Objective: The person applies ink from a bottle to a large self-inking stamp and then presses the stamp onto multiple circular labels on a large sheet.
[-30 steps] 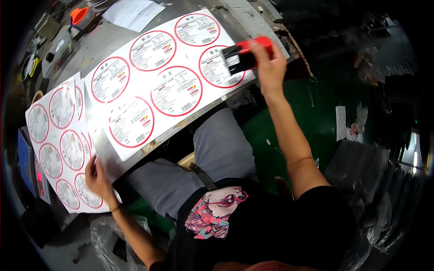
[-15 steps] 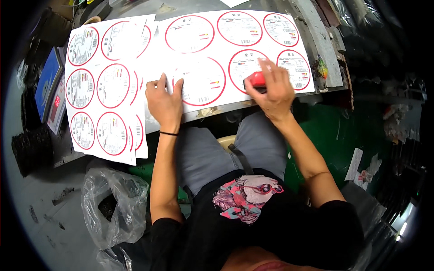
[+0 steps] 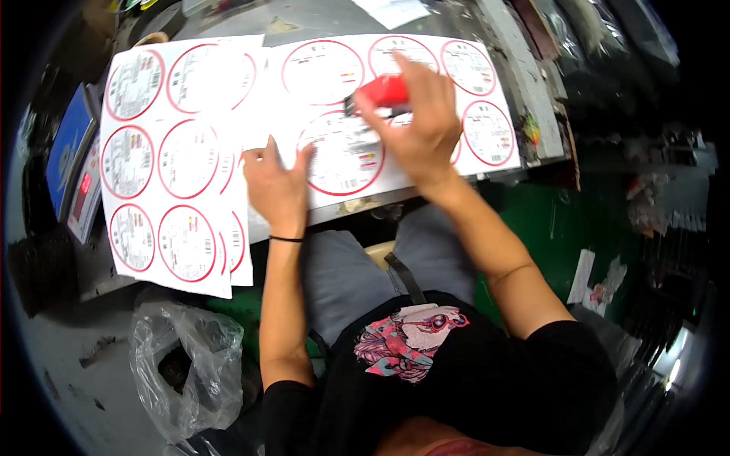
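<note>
A white sheet of round red-rimmed labels (image 3: 327,72) lies across the grey worktable (image 3: 525,91). My left hand (image 3: 277,186) rests flat on that sheet near its front edge, fingers spread. My right hand (image 3: 414,125) is shut on a red hand tool (image 3: 384,91) with a dark tip and holds it over the middle labels of the sheet. A second sheet of the same round labels (image 3: 163,163) lies to the left, partly hanging over the table's front edge.
A blue flat device (image 3: 68,152) sits at the table's far left. A clear plastic bag (image 3: 186,365) stands on the floor at lower left. Paper scraps (image 3: 601,281) lie on the green floor at right. My grey-trousered knees sit under the table edge.
My right hand has carried the red tool leftward over the sheet toward the middle labels. My left hand has stayed pressed on the sheet's front part.
</note>
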Demonstrator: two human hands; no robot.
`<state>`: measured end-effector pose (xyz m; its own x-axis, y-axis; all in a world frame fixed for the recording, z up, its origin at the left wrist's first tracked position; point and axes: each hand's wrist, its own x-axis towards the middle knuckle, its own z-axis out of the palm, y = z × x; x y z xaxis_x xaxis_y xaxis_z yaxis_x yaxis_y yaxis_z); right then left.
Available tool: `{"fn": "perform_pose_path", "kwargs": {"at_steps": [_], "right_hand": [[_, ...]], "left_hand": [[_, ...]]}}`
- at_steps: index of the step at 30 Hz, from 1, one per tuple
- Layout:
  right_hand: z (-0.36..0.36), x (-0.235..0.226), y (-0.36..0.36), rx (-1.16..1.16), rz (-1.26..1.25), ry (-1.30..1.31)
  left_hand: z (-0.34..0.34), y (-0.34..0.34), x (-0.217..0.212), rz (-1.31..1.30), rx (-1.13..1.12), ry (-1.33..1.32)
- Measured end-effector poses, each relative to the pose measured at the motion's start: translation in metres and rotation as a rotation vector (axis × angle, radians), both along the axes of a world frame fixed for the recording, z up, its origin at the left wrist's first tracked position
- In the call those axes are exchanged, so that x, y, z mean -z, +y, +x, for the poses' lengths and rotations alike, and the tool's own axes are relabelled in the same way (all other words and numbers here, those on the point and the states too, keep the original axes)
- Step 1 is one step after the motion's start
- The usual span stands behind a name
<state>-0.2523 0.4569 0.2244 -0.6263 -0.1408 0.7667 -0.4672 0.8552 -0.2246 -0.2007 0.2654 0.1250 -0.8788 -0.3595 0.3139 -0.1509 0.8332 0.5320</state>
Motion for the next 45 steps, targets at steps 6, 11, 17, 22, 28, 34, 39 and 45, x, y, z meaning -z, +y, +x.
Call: {"fn": "perform_pose_path", "kwargs": {"at_steps": [6,11,17,22,28,34,39,45], "right_hand": [[-0.062,0.024,-0.019,-0.051,0.105,-0.063],[-0.084,0.070,-0.046,-0.097,0.202,-0.127],[-0.090,0.017,0.027,-0.027,0.013,-0.051],[-0.099,0.012,0.110,0.112,0.142,-0.074],[-0.094,0.046,0.116,-0.070,0.011,-0.246],[-0.093,0.032,0.138,-0.034,0.033,-0.075],[-0.099,0.011,0.235,0.188,0.201,-0.112],[-0.103,0.045,0.256,0.125,0.185,-0.108]], "left_hand": [[0.000,0.017,-0.004,0.045,-0.016,-0.055],[0.000,0.015,0.004,0.125,0.012,-0.004],[0.001,0.015,0.000,0.093,0.018,-0.045],[0.000,0.022,-0.001,0.041,0.020,0.013],[-0.007,0.029,-0.011,0.098,-0.017,-0.019],[-0.011,0.023,-0.010,0.346,-0.085,-0.127],[-0.012,0.019,-0.003,0.349,-0.072,-0.103],[-0.016,0.018,-0.026,0.590,-0.098,-0.058]]}}
